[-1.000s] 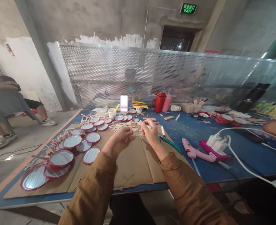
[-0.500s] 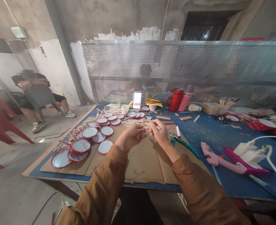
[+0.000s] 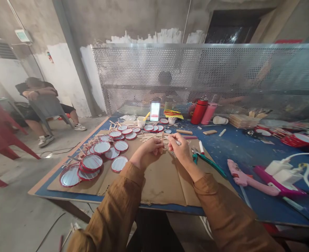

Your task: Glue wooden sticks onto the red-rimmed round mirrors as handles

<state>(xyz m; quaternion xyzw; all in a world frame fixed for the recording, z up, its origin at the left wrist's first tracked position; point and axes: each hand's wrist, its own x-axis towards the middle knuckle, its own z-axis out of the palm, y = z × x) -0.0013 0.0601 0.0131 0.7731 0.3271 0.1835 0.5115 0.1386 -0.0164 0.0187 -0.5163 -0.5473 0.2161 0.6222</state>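
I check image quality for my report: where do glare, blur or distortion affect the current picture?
Head view: pale, streaky reflections on the red-rimmed discs; head view: the red chair at the left edge looks soft, and holes in the perforated metal panel fade toward the right; head view: the brown sleeves look stretched toward the bottom, the left hand and right hand fairly clear.

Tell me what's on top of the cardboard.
At left on the cardboard, round discs overlap; thin sticks lie near its far edge, pliers at its right edge. The left hand and right hand hide what's behind them; anything under overlapping discs is covered.
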